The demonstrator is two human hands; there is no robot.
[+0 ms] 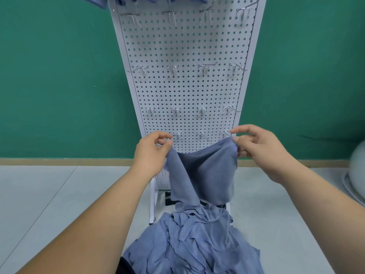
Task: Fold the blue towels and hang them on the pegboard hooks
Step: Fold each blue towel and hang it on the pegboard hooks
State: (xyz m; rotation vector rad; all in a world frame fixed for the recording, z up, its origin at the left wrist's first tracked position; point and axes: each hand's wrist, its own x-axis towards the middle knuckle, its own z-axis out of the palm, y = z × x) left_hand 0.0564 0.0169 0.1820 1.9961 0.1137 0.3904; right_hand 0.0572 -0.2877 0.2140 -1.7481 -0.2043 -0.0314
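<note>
Green wall backs a white pegboard; left hand and right hand each pinch 1 blue towel corner.

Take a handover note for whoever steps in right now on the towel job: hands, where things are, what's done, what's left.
Left hand: pinches the towel's top left corner.
Right hand: pinches its top right corner.
The towel hangs spread between them in front of the lower pegboard, not yet folded.
The pile of blue towels lies below, near the board's foot.
Done: blue cloth shows at the board's top edge, likely towels already hung.
Left: the hooks in the rows in view are bare. Fold this towel, hang it, then work through the pile.
</note>
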